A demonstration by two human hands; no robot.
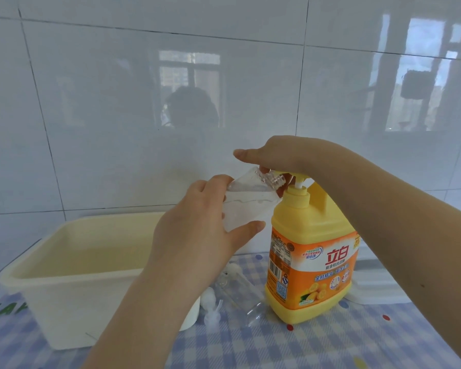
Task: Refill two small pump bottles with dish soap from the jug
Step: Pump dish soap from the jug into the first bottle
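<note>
Holding: left hand (194, 227) grasps one clear bottle (246, 202), tilted, centre frame
Pressing: right hand (274, 155) flat on jug (312, 251) pump
Counter (383, 342): one bottle (240, 294) lying, two pump heads (210, 302), lower centre
Tub (72, 262): one, lower left

the yellow plastic soap jug's (312, 265) pump head is hidden under the right hand (282, 158); its small label print is unreadable.

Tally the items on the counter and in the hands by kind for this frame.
Large yellow plastic dish soap jug with orange label: 1
Small clear plastic bottles: 2, one held tilted at the jug's nozzle, one lying on the checked cloth
Loose white pump heads: 2, it seems
Cream plastic tub: 1
White ridged tray: 1
Total: 7
</note>
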